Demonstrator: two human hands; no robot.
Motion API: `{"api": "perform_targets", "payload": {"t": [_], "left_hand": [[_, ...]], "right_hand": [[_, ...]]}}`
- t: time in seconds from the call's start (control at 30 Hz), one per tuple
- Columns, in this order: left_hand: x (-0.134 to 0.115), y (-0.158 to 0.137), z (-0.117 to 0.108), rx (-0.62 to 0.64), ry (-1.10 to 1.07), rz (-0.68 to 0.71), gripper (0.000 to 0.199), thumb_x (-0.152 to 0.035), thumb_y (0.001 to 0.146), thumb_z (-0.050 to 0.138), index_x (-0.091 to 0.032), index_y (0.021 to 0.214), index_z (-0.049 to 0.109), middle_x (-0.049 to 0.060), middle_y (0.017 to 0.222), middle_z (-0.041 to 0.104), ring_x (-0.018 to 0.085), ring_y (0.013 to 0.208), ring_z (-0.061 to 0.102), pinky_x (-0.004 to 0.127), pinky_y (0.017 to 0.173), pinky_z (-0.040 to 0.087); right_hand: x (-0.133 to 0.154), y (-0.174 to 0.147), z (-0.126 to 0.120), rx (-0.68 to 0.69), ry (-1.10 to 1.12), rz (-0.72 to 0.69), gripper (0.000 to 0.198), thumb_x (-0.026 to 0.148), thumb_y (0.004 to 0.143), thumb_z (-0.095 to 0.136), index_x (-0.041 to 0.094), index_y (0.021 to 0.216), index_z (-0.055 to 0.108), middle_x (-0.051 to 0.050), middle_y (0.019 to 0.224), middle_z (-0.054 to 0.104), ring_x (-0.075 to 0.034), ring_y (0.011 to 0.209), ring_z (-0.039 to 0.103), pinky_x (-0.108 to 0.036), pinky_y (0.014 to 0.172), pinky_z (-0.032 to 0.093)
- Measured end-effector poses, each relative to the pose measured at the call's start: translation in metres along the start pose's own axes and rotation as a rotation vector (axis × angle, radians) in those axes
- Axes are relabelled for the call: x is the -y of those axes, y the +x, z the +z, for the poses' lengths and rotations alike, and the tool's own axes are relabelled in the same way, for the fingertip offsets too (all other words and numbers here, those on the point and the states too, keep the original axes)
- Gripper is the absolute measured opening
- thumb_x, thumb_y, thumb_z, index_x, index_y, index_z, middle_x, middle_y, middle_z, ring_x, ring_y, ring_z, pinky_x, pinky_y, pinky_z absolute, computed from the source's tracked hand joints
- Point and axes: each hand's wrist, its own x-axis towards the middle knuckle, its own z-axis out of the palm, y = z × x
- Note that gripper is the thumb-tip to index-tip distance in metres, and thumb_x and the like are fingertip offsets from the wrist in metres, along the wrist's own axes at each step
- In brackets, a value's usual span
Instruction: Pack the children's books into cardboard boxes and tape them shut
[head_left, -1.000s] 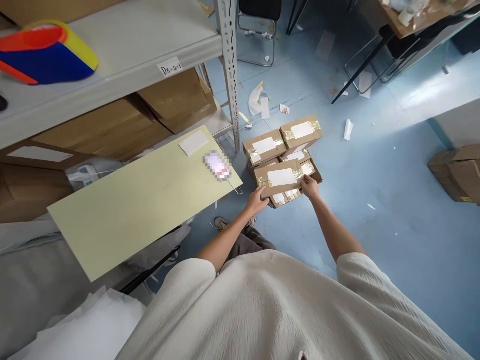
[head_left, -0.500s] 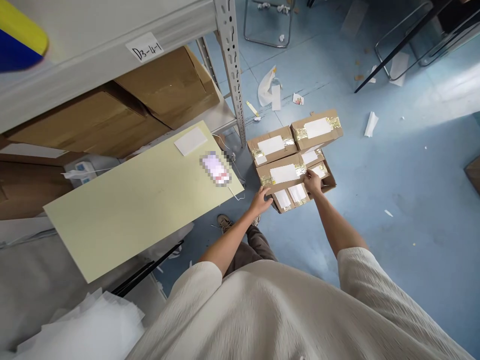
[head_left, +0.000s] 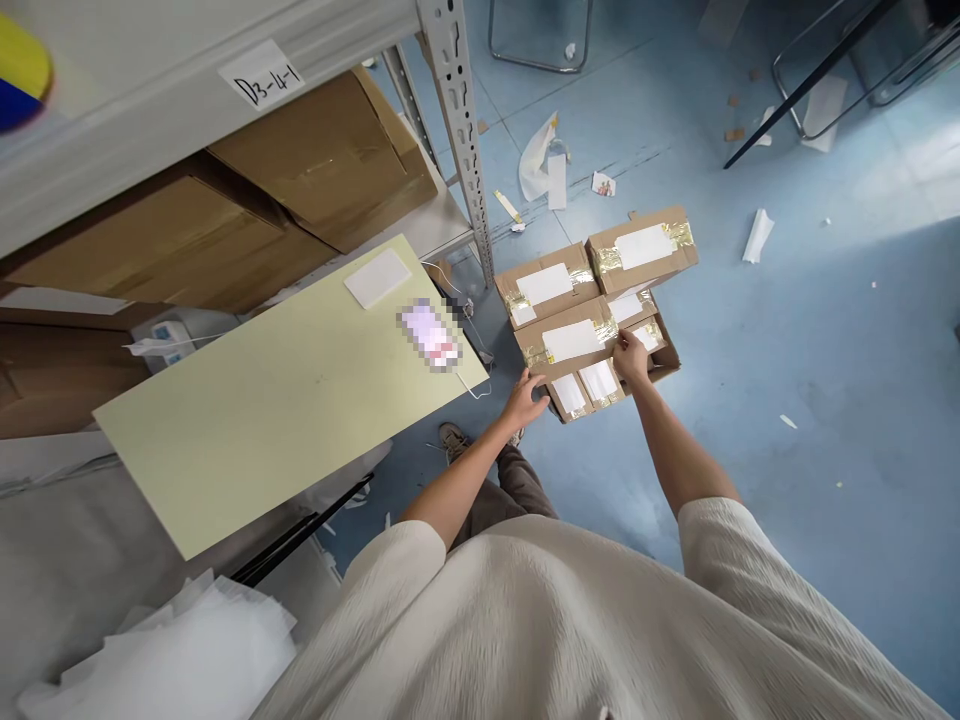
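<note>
Between my two hands is a taped cardboard box point(head_left: 574, 340) with a white label on top. My left hand point(head_left: 525, 402) is at its near left corner, the thumb apart from the curled fingers. Gripping its right end, my right hand point(head_left: 631, 358) has its fingers bent over the edge. Two similar boxes lie beyond it, a left box point(head_left: 545, 284) and a right box point(head_left: 646, 247). Beneath the held box, several smaller labelled packages point(head_left: 600, 382) sit in an open carton point(head_left: 670, 372) on the floor.
A pale yellow board point(head_left: 285, 420) on my left carries a blurred phone point(head_left: 430, 334) and a white card point(head_left: 377, 278). A metal shelf post point(head_left: 463, 140) rises close by, with large cartons point(head_left: 322, 165) behind. Paper scraps point(head_left: 536, 160) litter the blue floor; white sheets point(head_left: 165, 650) lie at lower left.
The view has shifted slightly, so the boxes appear a little further right. Both hands stay at the same box, with almost no change in grip.
</note>
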Motion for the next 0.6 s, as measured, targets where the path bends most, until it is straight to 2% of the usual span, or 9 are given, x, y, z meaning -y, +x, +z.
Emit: {"api": "perform_targets", "payload": {"t": [0.3,0.47,0.6], "left_hand": [[0.006,0.008,-0.003,-0.092,0.01,-0.015,0.058,-0.023,0.102,0.069,-0.018,0.16,0.063,0.021,0.186,0.039,0.038,0.176,0.037,0.054,0.144,0.034],[-0.002,-0.004,-0.012,-0.119,0.032,0.035,0.053,-0.02,0.104,0.064,-0.019,0.157,0.066,0.02,0.182,0.046,0.037,0.173,0.043,0.054,0.143,0.036],[-0.014,-0.026,-0.027,-0.12,0.033,0.107,0.048,-0.022,0.106,0.062,-0.02,0.153,0.068,0.018,0.178,0.052,0.035,0.168,0.05,0.053,0.141,0.042]], "right_hand": [[-0.01,-0.006,0.005,-0.044,0.0,-0.041,0.069,0.042,0.098,0.062,0.016,0.162,0.062,-0.025,0.157,0.062,-0.04,0.138,0.063,-0.061,0.125,0.052],[-0.007,-0.019,0.0,-0.095,-0.02,-0.103,0.06,0.043,0.1,0.058,0.017,0.154,0.066,-0.025,0.156,0.059,-0.041,0.144,0.057,-0.064,0.127,0.048],[0.013,-0.029,-0.004,-0.118,-0.063,-0.16,0.054,0.046,0.102,0.054,0.018,0.146,0.07,-0.027,0.157,0.057,-0.043,0.148,0.053,-0.067,0.127,0.046]]}}
